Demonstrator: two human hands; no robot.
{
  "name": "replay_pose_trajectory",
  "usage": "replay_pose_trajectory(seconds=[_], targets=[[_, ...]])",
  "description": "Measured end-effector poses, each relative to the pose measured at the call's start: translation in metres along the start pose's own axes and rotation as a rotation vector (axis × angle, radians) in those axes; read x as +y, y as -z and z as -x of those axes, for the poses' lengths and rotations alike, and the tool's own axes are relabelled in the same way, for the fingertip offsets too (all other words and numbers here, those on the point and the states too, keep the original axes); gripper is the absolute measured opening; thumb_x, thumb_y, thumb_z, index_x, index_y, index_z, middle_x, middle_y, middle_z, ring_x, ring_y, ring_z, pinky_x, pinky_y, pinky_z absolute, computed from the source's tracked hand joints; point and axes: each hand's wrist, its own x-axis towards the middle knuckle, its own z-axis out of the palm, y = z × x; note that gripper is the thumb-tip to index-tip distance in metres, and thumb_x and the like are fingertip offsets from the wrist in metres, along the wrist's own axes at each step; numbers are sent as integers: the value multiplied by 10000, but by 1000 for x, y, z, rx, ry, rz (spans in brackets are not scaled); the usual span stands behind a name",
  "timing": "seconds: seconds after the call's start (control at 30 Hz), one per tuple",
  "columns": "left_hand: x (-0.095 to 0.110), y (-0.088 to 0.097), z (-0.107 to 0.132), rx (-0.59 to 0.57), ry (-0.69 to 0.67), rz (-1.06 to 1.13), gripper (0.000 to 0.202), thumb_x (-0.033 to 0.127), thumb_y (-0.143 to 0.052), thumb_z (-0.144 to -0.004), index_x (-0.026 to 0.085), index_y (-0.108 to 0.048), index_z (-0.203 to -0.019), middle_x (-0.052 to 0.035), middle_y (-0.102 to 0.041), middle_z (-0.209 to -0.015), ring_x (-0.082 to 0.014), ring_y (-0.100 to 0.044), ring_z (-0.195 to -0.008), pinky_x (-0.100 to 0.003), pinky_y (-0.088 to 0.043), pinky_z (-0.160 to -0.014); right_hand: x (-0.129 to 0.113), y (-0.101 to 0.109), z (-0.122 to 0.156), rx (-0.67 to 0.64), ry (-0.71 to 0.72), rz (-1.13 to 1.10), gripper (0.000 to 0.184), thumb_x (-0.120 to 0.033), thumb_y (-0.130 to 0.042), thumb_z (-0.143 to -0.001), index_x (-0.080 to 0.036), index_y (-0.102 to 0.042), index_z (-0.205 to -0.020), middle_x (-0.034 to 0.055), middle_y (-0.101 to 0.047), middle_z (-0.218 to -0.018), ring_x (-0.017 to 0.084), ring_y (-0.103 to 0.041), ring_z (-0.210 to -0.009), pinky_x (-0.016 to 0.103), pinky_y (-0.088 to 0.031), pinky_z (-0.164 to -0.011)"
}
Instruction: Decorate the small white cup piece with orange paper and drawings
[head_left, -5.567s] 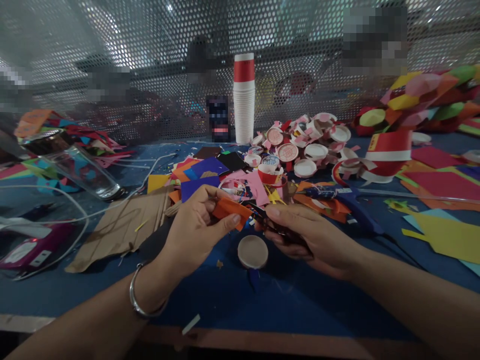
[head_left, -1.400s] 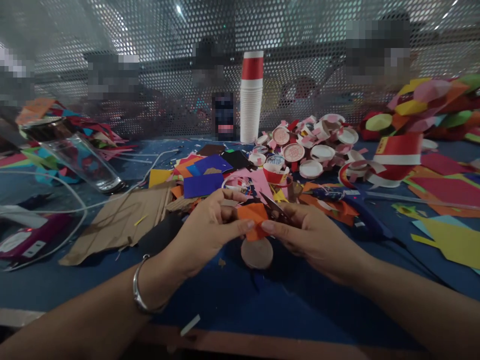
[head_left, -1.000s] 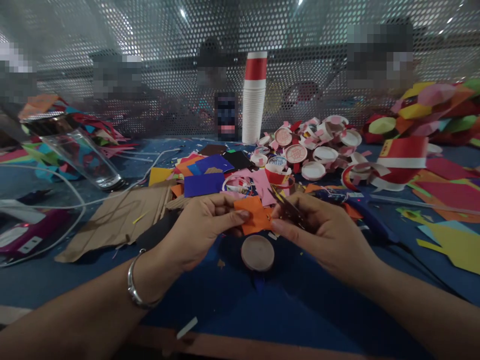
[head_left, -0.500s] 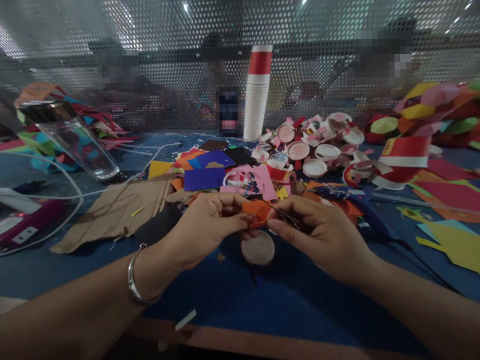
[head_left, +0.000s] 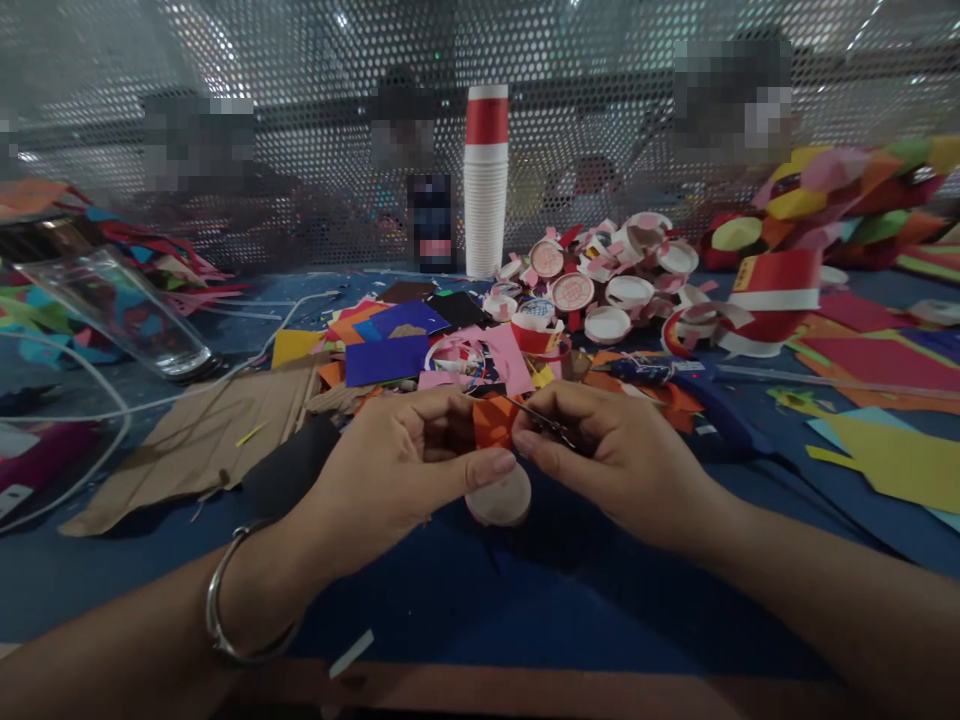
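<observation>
Just behind the pale disc, the left hand pinches the orange paper, thumb lower than a moment ago (right hand grips the dark scissors, blades by the paper's upper right), so the hold looks reset.

In from the near side they come, left forearm and right forearm slanting up to the orange paper! On its left, the left hand: fingers bent, tips hidden behind it, thumb stretched out straight at its near edge. And on its right, the right hand, forefinger hooked, thumb pressed in close to the paper's side, remaining fingers curled and mostly out of sight. Both thumbs point inward, tips nearly meeting!
</observation>
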Motion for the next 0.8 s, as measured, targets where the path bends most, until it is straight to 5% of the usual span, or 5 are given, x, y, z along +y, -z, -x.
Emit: replay_pose_trajectory(seconds=[0.33, 0.53, 0.8], targets=[[-7, 3, -4, -21, -18, -23, 199, 218, -848, -822, 221, -792, -1013, -9, -819, -996, -134, -752, -903, -199, -597, -831, 0, 0, 0, -2, -7, -71, 114, -288, -651, -956, -190, -666, -898, -13, -647, -783, 119, -554, -668, 246, -447, -600], [-4, 2, -5, -2, 0, 37, 89, 205, -809, -849, 179, -813, -934, -9, -789, -800, -104, -726, -700, -177, -609, -697, -1, 1, 0, -8, 23, -46, 107, -270, -647, -969, -194, -669, -896, -16, -653, -784, 120, -565, -684, 247, -452, -618], [0, -2, -5, 95, 120, 198, 63, 210, -814, -795, 159, -826, -831, -41, -808, -762, -137, -757, -658, -188, -624, -635, -1, 2, 1, 42, 145, 94, 69, -246, -638, -996, -210, -660, -942, 26, -651, -910, 162, -589, -815, 297, -469, -713]])
